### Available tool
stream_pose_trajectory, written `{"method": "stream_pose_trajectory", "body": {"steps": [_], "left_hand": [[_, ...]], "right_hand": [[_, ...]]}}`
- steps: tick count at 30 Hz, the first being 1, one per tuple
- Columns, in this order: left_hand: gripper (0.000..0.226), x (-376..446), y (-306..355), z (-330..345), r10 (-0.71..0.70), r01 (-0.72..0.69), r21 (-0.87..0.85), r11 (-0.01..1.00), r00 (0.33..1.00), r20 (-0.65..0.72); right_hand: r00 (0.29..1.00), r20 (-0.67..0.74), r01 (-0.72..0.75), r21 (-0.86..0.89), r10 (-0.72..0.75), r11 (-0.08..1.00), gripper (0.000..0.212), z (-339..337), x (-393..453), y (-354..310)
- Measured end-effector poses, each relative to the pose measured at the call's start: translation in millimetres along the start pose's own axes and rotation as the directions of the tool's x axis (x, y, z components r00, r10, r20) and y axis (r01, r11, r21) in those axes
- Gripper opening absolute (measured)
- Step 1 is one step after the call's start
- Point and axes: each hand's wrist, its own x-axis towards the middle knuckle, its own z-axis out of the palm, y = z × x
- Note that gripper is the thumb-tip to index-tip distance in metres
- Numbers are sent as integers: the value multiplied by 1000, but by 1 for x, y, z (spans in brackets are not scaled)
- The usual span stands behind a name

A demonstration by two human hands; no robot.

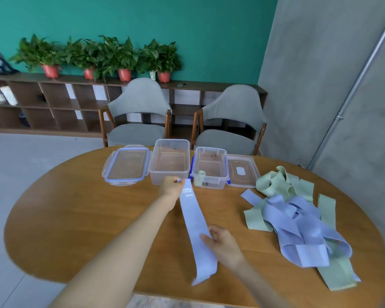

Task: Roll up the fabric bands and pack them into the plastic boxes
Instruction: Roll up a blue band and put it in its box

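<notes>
So on the bench (76, 218), two plastic boxes (169, 161) sit side by side at the far edge, each with its lid (127, 165) lying flat on the outer side. One rolled band (201, 173) is in the right box, near corner. A pile of loose bands (298, 218) is off to the right. One stretched band (196, 223) runs from the boxes back toward the near edge, left hand (171, 185) at the far end, right hand (222, 243) nearer. Two chairs (140, 116) behind the bench, shelf (53, 103) with potted plants (98, 56) behind those.

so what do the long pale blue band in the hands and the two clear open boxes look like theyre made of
The long pale blue band looks like soft matte woven fabric, possibly elastic: it hangs limp between the left hand and right hand. The two clear open boxes look like glossy transparent plastic: the table shows through their walls.
</notes>
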Motion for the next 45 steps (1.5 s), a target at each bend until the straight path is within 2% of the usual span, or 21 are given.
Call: {"method": "stream_pose_trajectory", "body": {"steps": [2, 3, 7, 12, 17, 20, 23, 25, 27, 29, 34, 40, 42, 45], "left_hand": [[46, 10, -14, 4, -24, 30, 88, 996, 997, -68], [47, 14, -19, 5, -32, 46, 135, 990, 994, -101], [46, 32, -39, 14, -62, 93, 205, 974, 986, -152], [30, 54, -59, 23, -128, 155, 144, 977, 974, -186], [12, 60, -71, 27, -9, 42, 129, 991, 969, -245], [4, 59, -76, 30, 131, -85, 182, 980, 958, -256], [17, 52, -78, 30, 232, -173, 239, 956, 940, -249], [22, 43, -80, 30, 316, -210, 396, 894, 921, -226], [25, 36, -87, 30, 391, -235, 614, 754, 911, -131], [36, 32, -94, 32, 403, -259, 733, 630, 915, -23], [45, 33, -95, 32, 368, -262, 793, 550, 928, 51], [49, 27, -91, 26, 284, -266, 809, 524, 950, 128], [48, 13, -89, 22, 332, -299, 821, 486, 932, 143], [43, -22, -88, 17, 456, -478, 751, 456, 850, 264]], "right_hand": [[998, -56, -10, -178, 0, 984, 2, 2, 8, 10], [997, -74, -32, -215, 17, 976, 9, 4, 12, 14], [999, -35, -21, -236, 13, 971, 33, 13, 20, 24], [997, -21, 61, -223, -68, 973, 39, 24, 30, 35], [985, -38, 145, -364, -170, 920, 37, 28, 36, 51], [935, -66, 256, -550, -348, 795, 38, 32, 37, 63], [894, 42, 359, -662, -446, 658, 35, 29, 34, 62], [863, 146, 444, -675, -484, 589, 33, 27, 31, 65], [846, 188, 477, -685, -500, 551, 35, 28, 30, 71], [844, 191, 474, -700, -501, 533, 38, 28, 26, 76], [821, 230, 519, -684, -523, 513, 42, 11, -3, 84], [812, 233, 567, -527, -535, 633, 35, -12, -26, 98], [812, 208, 568, -497, -545, 657, 26, -12, -26, 99], [822, 171, 551, -483, -543, 681, 17, -9, -26, 98]]}}
